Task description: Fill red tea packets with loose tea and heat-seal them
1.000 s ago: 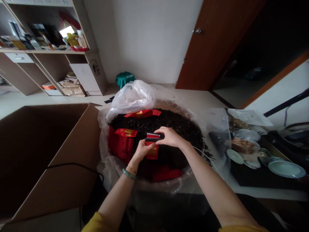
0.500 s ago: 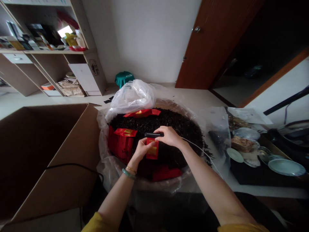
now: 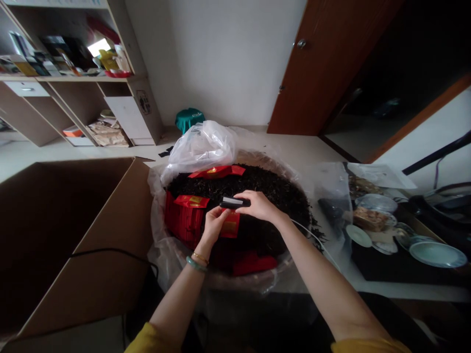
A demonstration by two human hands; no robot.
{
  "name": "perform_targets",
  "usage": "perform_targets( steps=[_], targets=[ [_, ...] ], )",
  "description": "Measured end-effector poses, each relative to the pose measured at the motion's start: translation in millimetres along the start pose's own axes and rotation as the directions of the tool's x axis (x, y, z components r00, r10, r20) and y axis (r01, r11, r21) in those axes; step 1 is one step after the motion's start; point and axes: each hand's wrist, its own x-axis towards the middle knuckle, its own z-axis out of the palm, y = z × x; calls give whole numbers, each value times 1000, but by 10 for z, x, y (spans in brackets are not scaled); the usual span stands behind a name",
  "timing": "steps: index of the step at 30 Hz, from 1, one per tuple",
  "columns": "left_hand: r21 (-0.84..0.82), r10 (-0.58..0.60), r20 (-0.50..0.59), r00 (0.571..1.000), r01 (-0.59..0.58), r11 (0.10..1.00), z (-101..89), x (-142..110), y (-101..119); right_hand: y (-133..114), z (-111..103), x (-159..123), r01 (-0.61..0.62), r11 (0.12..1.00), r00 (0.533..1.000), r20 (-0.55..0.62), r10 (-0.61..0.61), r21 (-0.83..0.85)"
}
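Note:
My right hand (image 3: 257,205) grips a black handheld bag sealer (image 3: 232,201) with a pale strip along its face and a white cord. A red packet (image 3: 230,226) with a gold label hangs below the sealer. My left hand (image 3: 214,223) pinches that packet near its top edge, close to the sealer; the fingertips are partly hidden. Under both hands, dark dry leaves that look like tea (image 3: 274,189) fill a round, plastic-lined basket (image 3: 257,158). A stack of red packets (image 3: 184,223) stands at the left, with one packet (image 3: 192,201) lying across its top.
More red packets lie on the leaves at the back (image 3: 217,171) and near side (image 3: 254,264). Bunched clear plastic (image 3: 204,144) covers the far rim. A big open cardboard box (image 3: 106,255) stands left. At right, a dark tray holds dishes and a lidded bowl (image 3: 437,252).
The sealer has tilted in my right hand, so its pale strip now shows more. The packet below has shifted slightly up and left. My left hand stays at its upper edge.

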Motion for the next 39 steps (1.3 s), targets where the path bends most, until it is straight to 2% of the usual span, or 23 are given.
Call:
perform_targets(
  steps=[7,10,13,16,18,24,27,29,31,37,39],
  targets=[
    [-67,25,-100,995,-32,997,-30,35,-63,459,-34,130,-87,975,966,-255,33,-204],
    [-33,39,-130,991,-44,998,-36,34,-62,469,22,119,-134,961,938,-343,44,-242],
    [-25,39,-140,989,-43,999,-35,27,-53,302,166,57,-69,989,940,-340,22,-127],
    [-51,23,-130,991,-30,998,-35,20,-54,107,325,8,-10,998,984,-177,21,67],
    [-55,28,-125,992,-35,998,-40,20,-59,30,385,5,-33,990,992,-118,49,137],
    [-88,7,-149,989,-20,996,-48,43,-73,21,340,56,-118,971,984,-108,143,209],
    [-109,-8,-135,991,-7,994,-33,45,-64,46,294,101,-200,910,965,-86,247,363],
    [-62,-25,-56,998,21,998,-20,35,-49,50,267,140,-213,833,944,-111,309,511],
    [-5,-57,14,998,57,998,-10,23,-29,37,239,180,-167,774,925,-176,338,611],
    [-90,-52,-50,997,47,995,1,20,16,-116,177,288,-59,747,868,-336,366,662],
    [-71,-82,-24,996,80,994,7,18,17,-187,180,326,-11,705,883,-323,340,709]
  ],
)
